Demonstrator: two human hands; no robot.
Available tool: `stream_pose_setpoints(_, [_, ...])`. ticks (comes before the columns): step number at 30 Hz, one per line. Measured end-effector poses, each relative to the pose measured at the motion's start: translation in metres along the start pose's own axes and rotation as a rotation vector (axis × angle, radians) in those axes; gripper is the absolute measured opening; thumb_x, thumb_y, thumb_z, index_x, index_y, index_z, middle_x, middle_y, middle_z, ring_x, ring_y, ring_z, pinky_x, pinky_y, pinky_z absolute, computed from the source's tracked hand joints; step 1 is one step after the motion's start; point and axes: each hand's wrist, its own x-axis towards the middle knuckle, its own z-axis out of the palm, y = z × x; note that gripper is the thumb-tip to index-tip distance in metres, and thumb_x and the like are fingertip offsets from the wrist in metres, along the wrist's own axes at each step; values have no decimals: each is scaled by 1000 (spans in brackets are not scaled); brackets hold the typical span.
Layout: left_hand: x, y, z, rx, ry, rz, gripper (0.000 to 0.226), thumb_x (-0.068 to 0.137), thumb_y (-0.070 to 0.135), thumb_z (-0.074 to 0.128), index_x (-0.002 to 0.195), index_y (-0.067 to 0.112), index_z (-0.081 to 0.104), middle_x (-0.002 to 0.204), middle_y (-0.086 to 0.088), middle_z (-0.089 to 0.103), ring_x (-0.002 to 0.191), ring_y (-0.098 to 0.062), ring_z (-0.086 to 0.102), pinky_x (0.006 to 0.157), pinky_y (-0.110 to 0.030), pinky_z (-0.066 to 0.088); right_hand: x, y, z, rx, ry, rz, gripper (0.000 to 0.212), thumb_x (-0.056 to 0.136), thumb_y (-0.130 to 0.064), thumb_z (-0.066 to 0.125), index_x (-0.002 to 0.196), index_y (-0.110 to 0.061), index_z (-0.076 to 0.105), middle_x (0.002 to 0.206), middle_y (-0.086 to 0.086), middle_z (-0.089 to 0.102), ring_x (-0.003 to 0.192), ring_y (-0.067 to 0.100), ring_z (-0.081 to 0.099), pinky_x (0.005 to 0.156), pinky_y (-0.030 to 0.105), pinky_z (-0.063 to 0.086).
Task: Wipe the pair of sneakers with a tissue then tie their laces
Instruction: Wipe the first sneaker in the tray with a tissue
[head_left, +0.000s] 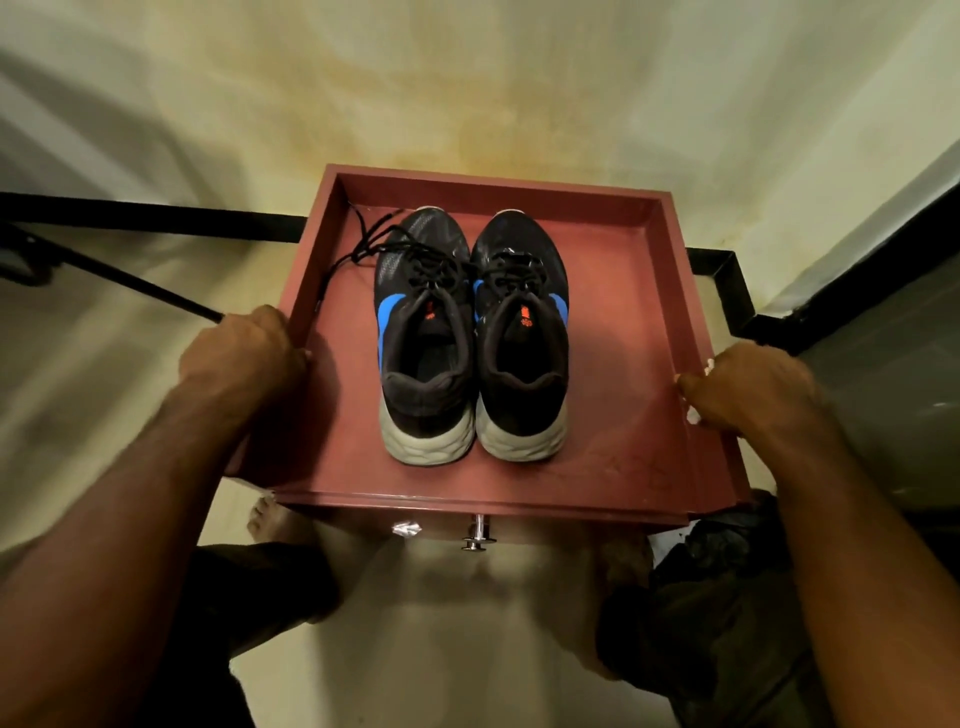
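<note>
Two black sneakers with blue side marks and pale soles stand side by side, toes pointing away from me, in a red-brown drawer (613, 457). The left sneaker (423, 332) has loose black laces (358, 244) trailing toward the drawer's far left corner. The right sneaker (522, 332) has its laces lying on its tongue. My left hand (244, 353) grips the drawer's left wall. My right hand (748, 389) grips the right wall, and bits of white tissue (693, 415) show under its fingers.
The drawer is held above a pale floor, with a metal knob (478, 535) on its front face. Black frame bars (724, 280) run behind and to both sides. My bare foot (262, 517) and dark trouser legs show below the drawer.
</note>
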Motion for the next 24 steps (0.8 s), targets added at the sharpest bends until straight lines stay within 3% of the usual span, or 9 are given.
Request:
stream_pose_setpoints(3, [-3, -2, -1, 13, 7, 32, 45, 96, 44, 65, 123, 9, 55, 97, -15, 58, 90, -37, 61, 77, -43, 54, 4, 6, 4, -31, -17, -35, 71, 88, -71, 48, 118, -11, 71, 104, 14, 70, 97, 35, 68, 82, 41, 55])
stream_pose_setpoints(6, [-4, -6, -5, 60, -52, 39, 47, 95, 44, 67, 127, 11, 56, 94, -10, 53, 89, -31, 57, 77, -41, 52, -3, 11, 6, -7, -20, -62, 60, 92, -64, 54, 108, -9, 73, 89, 10, 66, 85, 32, 66, 81, 38, 57])
stream_pose_setpoints(11, [-21, -22, -4, 109, -140, 50, 48, 95, 45, 67, 131, 15, 57, 98, -5, 57, 92, -25, 61, 81, -38, 55, -30, 22, 8, 8, -68, -113, 45, 98, -51, 59, 67, -17, 60, 66, -2, 57, 65, 17, 58, 68, 31, 48])
stream_pose_setpoints(13, [-29, -30, 0, 143, -169, 65, 51, 95, 47, 67, 134, 15, 55, 99, -4, 56, 93, -24, 59, 81, -36, 52, -35, 28, 9, -8, -123, -127, 44, 98, -51, 59, 68, -20, 67, 68, -4, 65, 65, 14, 62, 66, 30, 48])
stream_pose_setpoints(15, [-36, -37, 0, 186, -209, 73, 53, 94, 48, 68, 135, 16, 55, 105, -7, 60, 97, -26, 61, 83, -33, 51, -37, 35, 14, -50, -187, -134, 42, 96, -56, 59, 75, -22, 72, 76, -5, 71, 72, 14, 67, 75, 33, 55])
stream_pose_setpoints(17, [-41, -42, -3, 230, -277, 83, 55, 95, 50, 67, 138, 18, 53, 117, -8, 64, 99, -23, 61, 81, -29, 47, -41, 37, 16, -69, -248, -149, 41, 96, -57, 60, 76, -23, 71, 80, -5, 73, 75, 13, 68, 83, 35, 57])
stream_pose_setpoints(19, [-40, -45, -7, 267, -349, 77, 55, 94, 52, 67, 137, 20, 55, 112, -3, 64, 91, -16, 58, 77, -26, 45, -45, 36, 13, -76, -304, -166, 42, 98, -56, 60, 72, -23, 64, 76, -6, 68, 73, 10, 66, 81, 31, 54])
stream_pose_setpoints(22, [-34, -39, -12, 327, -270, 75, 50, 92, 56, 67, 121, 15, 66, 85, 2, 56, 85, -19, 61, 77, -29, 49, -49, 30, -1, -56, -331, -136, 49, 97, -61, 57, 68, -21, 60, 66, -9, 63, 67, 8, 62, 78, 30, 51])
stream_pose_setpoints(24, [-37, -21, -19, 218, -71, 60, 47, 97, 53, 60, 116, 10, 64, 90, -7, 61, 89, -27, 62, 78, -36, 51, -46, 22, -11, 81, -129, -125, 60, 94, -67, 51, 76, -14, 70, 67, -3, 68, 67, 16, 65, 76, 34, 54])
